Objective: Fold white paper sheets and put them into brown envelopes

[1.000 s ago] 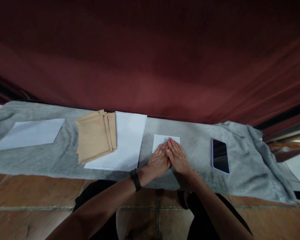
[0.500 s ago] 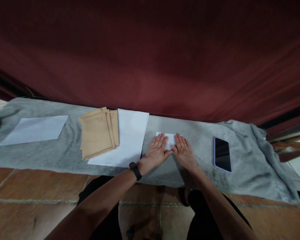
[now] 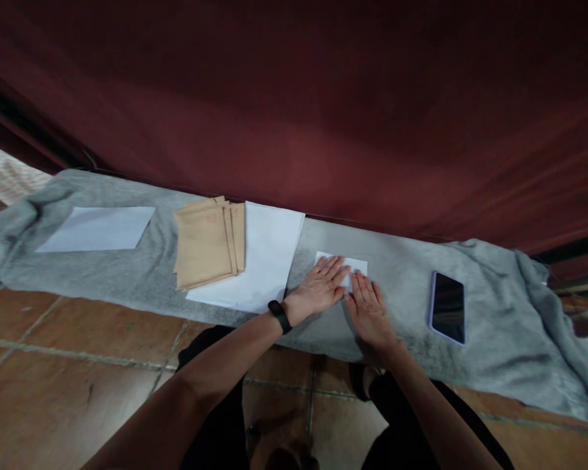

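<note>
A small white piece of paper [image 3: 357, 264], which looks folded, lies flat on the grey cloth in front of me. My left hand [image 3: 322, 287] presses on its left and middle part, palm down with the fingers stretched out. Over its lower right part lies my right hand [image 3: 368, 308], also flat with fingers extended. The two hands are close together near the paper's middle and hide much of it. A black band [image 3: 279, 316] sits on my left wrist.
Left of my hands are large white sheets [image 3: 269, 254] with a stack of brown envelopes [image 3: 203, 245] partly on them. Another white sheet [image 3: 98, 228] lies further left. A phone [image 3: 447, 307] rests at the right. The cloth [image 3: 396, 261] runs along a dark red hanging fabric [image 3: 294, 130].
My left hand has slid right across the paper, toward my right hand, and more of the paper's upper right corner shows. The whole view has tilted slightly.
</note>
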Available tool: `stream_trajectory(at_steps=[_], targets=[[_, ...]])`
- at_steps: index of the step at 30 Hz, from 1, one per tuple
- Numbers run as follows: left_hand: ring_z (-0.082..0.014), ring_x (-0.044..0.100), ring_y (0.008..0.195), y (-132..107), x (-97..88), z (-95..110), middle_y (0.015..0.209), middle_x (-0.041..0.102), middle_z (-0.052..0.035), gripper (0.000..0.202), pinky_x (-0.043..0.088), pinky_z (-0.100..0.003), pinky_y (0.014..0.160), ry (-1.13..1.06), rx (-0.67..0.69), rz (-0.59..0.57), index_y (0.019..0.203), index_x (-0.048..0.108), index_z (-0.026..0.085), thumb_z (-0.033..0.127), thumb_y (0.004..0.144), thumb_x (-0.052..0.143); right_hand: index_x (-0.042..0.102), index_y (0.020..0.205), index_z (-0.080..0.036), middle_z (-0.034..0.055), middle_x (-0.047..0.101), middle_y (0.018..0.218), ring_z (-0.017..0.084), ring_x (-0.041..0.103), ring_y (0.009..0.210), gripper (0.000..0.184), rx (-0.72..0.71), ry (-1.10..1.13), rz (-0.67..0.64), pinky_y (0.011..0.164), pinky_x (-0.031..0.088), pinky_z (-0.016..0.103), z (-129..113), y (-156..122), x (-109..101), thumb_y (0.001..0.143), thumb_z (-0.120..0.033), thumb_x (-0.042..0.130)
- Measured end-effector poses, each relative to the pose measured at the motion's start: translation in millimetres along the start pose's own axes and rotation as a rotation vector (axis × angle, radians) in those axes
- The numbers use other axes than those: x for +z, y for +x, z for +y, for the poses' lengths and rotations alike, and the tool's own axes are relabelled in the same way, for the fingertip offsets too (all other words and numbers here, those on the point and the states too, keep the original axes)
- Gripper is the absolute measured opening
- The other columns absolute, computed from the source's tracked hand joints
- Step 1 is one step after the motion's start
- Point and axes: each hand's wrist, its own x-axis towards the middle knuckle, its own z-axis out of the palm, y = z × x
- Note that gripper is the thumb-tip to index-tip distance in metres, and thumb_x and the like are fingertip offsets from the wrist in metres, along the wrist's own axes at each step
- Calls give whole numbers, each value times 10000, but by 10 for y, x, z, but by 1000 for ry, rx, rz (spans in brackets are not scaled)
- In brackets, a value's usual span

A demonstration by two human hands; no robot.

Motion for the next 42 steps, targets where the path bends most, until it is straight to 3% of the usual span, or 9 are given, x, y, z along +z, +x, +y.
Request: stream_trajectory(at_steps=[7,12,17,21,24,28,35,42], targets=[[-273,215,1541,-45,37,42,1645,278,-164,663,131,-487,1257,24,-119,-9,1555,330,126,535,1034,351,267,1582,-69,198,357,1606,315,359,1475,600,40,-32,20,1186,289,518,165,-93,10,1059,-361,300],[-265,223,1540,-78,34,60,1636,306,-153,641,138,-503,1256,40,-153,-16,1544,356,127,516,1035,339,315,1568,-75,194,408,1579,331,368,1466,579,73,-37,54,1178,295,553,207,-84,15,1049,-334,306],[-271,245,1532,-80,27,80,1633,317,-152,629,144,-495,1258,53,-147,-18,1540,361,106,478,1033,344,352,1543,-55,217,423,1564,326,346,1484,561,68,57,105,1165,323,578,77,96,34,1052,-318,285],[-261,263,1526,-70,21,93,1625,331,-158,569,168,-457,1262,60,-128,-33,1522,387,62,340,1029,325,341,1554,-75,196,428,1567,269,369,1479,559,-47,167,49,1179,342,518,-102,287,99,1059,-317,249],[-255,261,1526,-73,13,100,1620,343,-150,563,178,-448,1259,58,-136,-33,1530,367,52,294,1027,294,366,1538,-51,205,419,1570,264,354,1486,565,-13,122,38,1195,315,496,-153,367,158,1064,-325,228],[-260,254,1528,-91,31,97,1627,326,-157,592,165,-461,1259,56,-127,-21,1541,343,53,362,1039,284,394,1521,-37,207,393,1584,273,322,1499,574,24,13,43,1206,271,491,-71,382,216,1068,-336,208],[-254,241,1534,-156,87,56,1637,313,-138,626,166,-466,1256,34,-137,3,1542,360,106,479,1044,290,339,1551,-45,208,386,1589,301,371,1465,619,97,-64,106,1184,292,482,114,370,287,1064,-414,238],[-261,221,1540,-310,-64,-39,1638,283,-176,747,172,-435,1247,-9,-195,-57,1560,315,76,592,1020,303,320,1554,-41,207,390,1587,318,366,1465,607,150,-141,38,1180,301,501,241,313,239,1064,-388,231]])
